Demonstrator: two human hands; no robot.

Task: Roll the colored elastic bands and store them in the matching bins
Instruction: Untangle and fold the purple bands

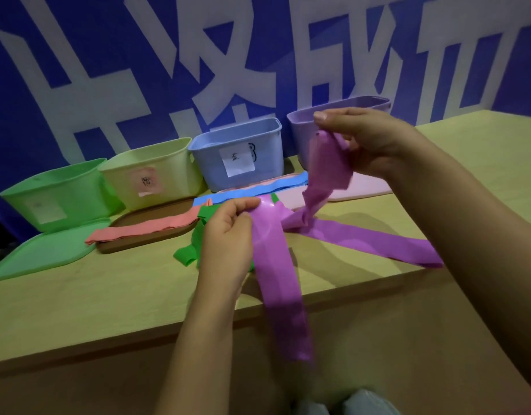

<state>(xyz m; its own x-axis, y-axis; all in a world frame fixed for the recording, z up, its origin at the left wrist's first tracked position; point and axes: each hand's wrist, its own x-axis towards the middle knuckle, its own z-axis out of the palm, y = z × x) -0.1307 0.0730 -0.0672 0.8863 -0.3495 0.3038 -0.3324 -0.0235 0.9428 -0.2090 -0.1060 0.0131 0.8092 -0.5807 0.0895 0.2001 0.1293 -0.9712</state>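
Purple elastic band (276, 259) is stretched between both hands above the front part of the table (108, 295). The left hand (225, 241) pinches it between thumb and curled fingers at a shiny, taut spot, and from there one length hangs down past the table's front edge. The right hand (369, 139), raised higher and further back, grips the band's other part with fingers curled round a bunched fold, just in front of the purple bin (300, 124). A further purple length (378, 241) lies flat on the table, running out to the right toward the edge; whether it belongs to the same band I cannot tell.

Under the left hand a green band (186, 253) lies crumpled on the table, partly hidden. A salmon-pink band (144, 229) lies across a brown lid (144, 244), and a blue band (252, 190) lies just in front of the blue bin (237, 154), with a pale pink lid (363, 190) beside it to the right.

Four bins stand in a row along the back of the table against a blue wall (108, 55) with large white characters: a green bin (58, 193) at the far left, then a pale yellow bin (150, 172), the blue one and the purple one. The yellow and blue bins carry paper labels with handwriting too blurred to read. A green lid (40, 256) lies flat in front of the green bin
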